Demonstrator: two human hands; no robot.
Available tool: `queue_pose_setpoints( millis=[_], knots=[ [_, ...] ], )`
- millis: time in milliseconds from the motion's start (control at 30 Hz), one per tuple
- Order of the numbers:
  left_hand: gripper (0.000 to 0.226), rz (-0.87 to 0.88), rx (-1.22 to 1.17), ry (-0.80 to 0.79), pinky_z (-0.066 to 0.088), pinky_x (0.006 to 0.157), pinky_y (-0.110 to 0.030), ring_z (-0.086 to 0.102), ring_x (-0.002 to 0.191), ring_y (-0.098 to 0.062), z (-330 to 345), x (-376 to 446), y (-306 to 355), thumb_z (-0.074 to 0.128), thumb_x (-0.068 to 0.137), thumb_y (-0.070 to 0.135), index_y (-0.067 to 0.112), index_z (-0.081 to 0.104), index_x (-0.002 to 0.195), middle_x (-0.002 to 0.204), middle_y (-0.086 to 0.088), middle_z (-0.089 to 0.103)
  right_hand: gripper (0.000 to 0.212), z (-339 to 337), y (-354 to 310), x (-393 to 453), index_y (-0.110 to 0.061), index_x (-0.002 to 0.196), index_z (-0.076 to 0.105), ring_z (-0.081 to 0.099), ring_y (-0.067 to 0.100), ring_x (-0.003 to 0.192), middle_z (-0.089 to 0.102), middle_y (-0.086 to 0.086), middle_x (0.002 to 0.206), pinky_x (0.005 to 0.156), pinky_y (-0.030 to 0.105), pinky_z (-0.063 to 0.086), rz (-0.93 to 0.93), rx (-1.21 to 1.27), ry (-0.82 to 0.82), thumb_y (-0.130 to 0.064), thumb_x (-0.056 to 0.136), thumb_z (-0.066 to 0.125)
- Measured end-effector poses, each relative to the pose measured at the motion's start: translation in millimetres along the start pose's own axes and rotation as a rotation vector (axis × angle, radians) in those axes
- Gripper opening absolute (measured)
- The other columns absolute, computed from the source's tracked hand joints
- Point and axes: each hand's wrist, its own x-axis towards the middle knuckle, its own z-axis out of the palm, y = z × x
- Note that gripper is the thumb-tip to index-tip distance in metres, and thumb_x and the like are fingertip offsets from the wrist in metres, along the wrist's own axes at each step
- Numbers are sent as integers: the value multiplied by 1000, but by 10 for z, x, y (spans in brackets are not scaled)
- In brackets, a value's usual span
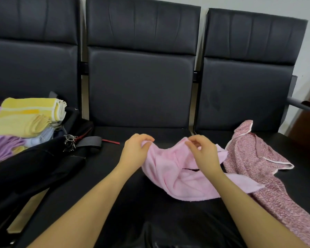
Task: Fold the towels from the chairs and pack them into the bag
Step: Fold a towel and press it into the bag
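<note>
A light pink towel (179, 178) lies crumpled on the middle chair seat (115, 158). My left hand (135, 151) pinches its upper left edge. My right hand (202, 151) pinches the upper edge a little to the right, and the cloth sags between the two hands. A speckled dark pink towel (254, 158) lies unfolded on the right seat and runs toward the lower right corner, partly under the light pink one. At the left, a black bag (34, 169) stands open with several folded yellow, purple and pale blue towels (25, 120) stacked in it.
Three dark padded chairs stand side by side against a pale wall. A key ring (70, 142) and a grey strap (89, 141) hang from the bag. A metal armrest (297, 102) sticks out at the far right beside brown furniture.
</note>
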Motion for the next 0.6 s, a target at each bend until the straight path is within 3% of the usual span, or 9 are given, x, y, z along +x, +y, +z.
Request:
queue_pose_setpoints(
  millis=[100,200,367,500,600],
  knots=[
    [26,62,-172,-34,42,84,-15,58,103,-7,-64,7,217,54,92,8,30,69,89,108,6,65,7,-142,-337,43,-15,87,69,61,6,81,68,-4,86,72,15,47,-14,264,52,-11,90,64],
    [29,114,-272,-15,44,87,-15,58,102,-1,-100,-20,402,57,91,7,34,68,91,107,12,65,9,-229,-563,1,-9,91,70,63,2,80,70,-5,86,69,11,46,-21,397,70,-7,90,62],
    [29,152,-388,2,46,95,-19,58,105,1,-44,-93,548,54,93,8,30,68,107,112,14,64,10,-269,-677,-67,-10,93,70,62,2,83,69,-1,91,71,10,45,-75,395,29,-5,90,61],
    [31,142,-357,-121,45,94,-20,54,109,-3,76,-155,634,54,95,23,25,59,126,119,9,58,11,-279,-713,-92,-13,92,72,64,4,83,70,-4,88,73,12,48,-79,410,28,-6,88,64],
    [20,120,-435,-138,49,85,-17,59,102,-1,132,-176,652,57,94,28,31,65,112,109,12,62,10,-285,-712,-94,-11,92,72,66,7,85,72,-3,87,75,18,51,-64,433,37,-7,88,65]
  ],
)
